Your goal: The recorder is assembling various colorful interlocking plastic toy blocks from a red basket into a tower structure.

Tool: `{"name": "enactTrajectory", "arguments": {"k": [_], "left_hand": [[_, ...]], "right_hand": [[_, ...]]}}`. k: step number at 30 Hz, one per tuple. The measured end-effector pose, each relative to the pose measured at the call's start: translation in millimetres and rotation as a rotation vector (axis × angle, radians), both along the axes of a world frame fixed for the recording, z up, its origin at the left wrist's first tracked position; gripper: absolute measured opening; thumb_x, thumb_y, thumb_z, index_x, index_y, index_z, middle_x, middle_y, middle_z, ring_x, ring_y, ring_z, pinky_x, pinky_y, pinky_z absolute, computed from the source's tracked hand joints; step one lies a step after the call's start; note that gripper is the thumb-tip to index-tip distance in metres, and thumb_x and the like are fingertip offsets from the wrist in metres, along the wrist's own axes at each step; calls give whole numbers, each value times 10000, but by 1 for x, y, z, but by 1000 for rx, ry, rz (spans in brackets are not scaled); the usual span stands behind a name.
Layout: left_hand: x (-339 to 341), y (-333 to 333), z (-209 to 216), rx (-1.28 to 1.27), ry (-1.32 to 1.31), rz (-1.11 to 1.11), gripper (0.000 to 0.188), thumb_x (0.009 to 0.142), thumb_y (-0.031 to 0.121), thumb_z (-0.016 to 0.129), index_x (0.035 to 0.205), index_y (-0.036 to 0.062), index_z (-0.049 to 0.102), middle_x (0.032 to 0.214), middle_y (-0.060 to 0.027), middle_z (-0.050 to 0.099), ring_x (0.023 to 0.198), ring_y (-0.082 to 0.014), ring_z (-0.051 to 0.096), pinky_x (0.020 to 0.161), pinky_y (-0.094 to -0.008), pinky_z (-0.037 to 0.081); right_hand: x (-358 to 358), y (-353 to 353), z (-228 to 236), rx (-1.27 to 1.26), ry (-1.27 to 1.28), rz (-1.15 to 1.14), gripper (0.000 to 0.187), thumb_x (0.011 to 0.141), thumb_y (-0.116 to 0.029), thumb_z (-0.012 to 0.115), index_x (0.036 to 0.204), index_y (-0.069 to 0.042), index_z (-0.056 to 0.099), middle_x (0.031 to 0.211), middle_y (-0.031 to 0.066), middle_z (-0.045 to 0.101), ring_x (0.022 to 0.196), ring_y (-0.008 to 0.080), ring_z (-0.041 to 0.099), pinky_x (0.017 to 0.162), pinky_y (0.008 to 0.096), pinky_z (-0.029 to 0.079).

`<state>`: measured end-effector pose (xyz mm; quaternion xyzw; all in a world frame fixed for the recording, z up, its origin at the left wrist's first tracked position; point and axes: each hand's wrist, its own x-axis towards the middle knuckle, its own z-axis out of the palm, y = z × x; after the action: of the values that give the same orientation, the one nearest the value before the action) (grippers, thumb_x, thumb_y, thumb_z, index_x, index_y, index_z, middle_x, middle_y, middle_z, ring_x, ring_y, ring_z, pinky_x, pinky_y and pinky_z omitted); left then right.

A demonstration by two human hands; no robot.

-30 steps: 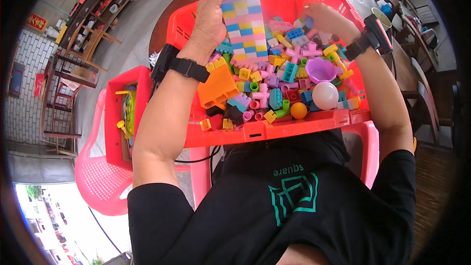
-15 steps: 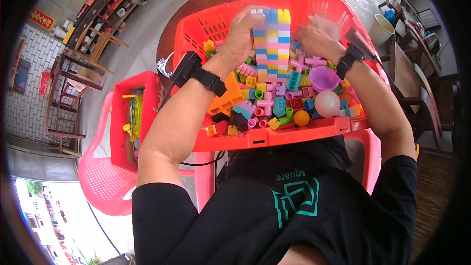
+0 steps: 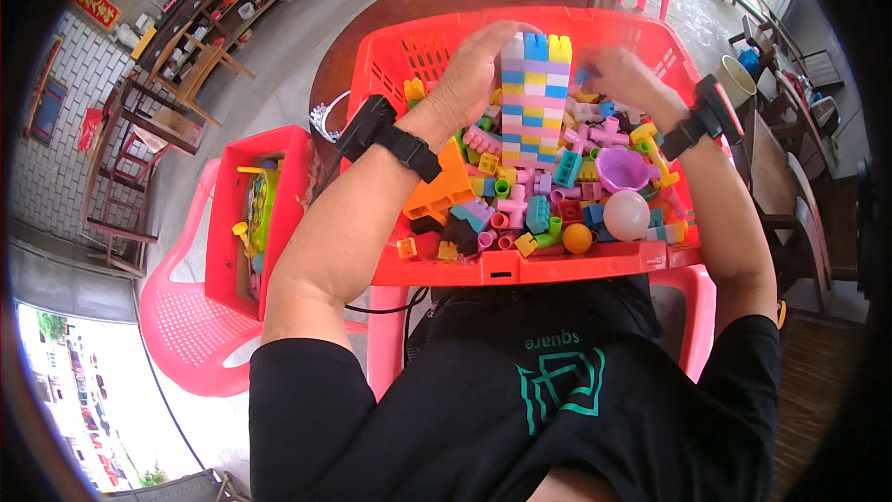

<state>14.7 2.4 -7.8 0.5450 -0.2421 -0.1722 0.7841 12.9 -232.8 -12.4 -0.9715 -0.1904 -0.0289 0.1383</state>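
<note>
Head view: the block tower (image 3: 531,104), leftward-leaning a second ago, stands straighter over loose bricks (image 3: 537,215) in the red basket (image 3: 557,268), seemingly steadied by the gripping left hand (image 3: 472,76); the right hand (image 3: 624,77) blurs, its grip impossible to tell.

A wooden chair (image 3: 198,59) stands on the grey floor (image 3: 288,48).

The right grip (image 3: 617,74) is blurred; whether it holds anything is unclear.
</note>
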Motion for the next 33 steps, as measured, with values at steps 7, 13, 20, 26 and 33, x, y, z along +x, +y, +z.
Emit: {"name": "enactTrajectory", "arguments": {"k": [7, 13, 20, 26, 33], "left_hand": [[-9, -5, 0, 57, 20, 8, 229, 866, 192, 577, 1049, 66, 524, 981, -43, 584, 893, -138, 587, 789, -310, 500], [-22, -12, 2, -3, -12, 1, 260, 791, 73, 654, 1020, 64, 530, 933, -25, 603, 831, -121, 600, 753, -290, 512], [-28, -18, 5, 75, -45, -45, 277, 794, 86, 656, 1043, 46, 540, 958, -39, 610, 862, -112, 590, 772, -271, 494], [-27, -17, 4, 64, -28, -68, 289, 809, 105, 644, 1067, 41, 531, 986, -45, 605, 880, -118, 589, 778, -280, 496], [-22, -16, 0, 93, -51, -75, 317, 820, 135, 639, 1098, 38, 522, 999, -41, 602, 882, -112, 587, 775, -281, 500]], "right_hand": [[-8, 3, 29, 500, 43, -121, 314, 736, -218, 662, 940, -23, 525, 796, 98, 589, 666, 183, 616, 563, 307, 494], [-21, 14, 45, 889, 237, -67, 272, 812, -288, 610, 958, -66, 552, 734, -1, 541, 522, 51, 530, 395, 186, 348], [-29, 22, 48, 866, 247, 36, 270, 869, -266, 502, 1058, -77, 543, 779, -19, 507, 437, 29, 365, 389, 183, 273], [-31, 21, 51, 876, 269, 137, 309, 895, -263, 431, 1140, -116, 547, 838, -6, 518, 527, 40, 407, 454, 180, 335], [-25, 25, 42, 892, 75, 4, 276, 869, -186, 497, 1116, -73, 552, 828, -8, 552, 608, 23, 465, 528, 182, 386]]}}
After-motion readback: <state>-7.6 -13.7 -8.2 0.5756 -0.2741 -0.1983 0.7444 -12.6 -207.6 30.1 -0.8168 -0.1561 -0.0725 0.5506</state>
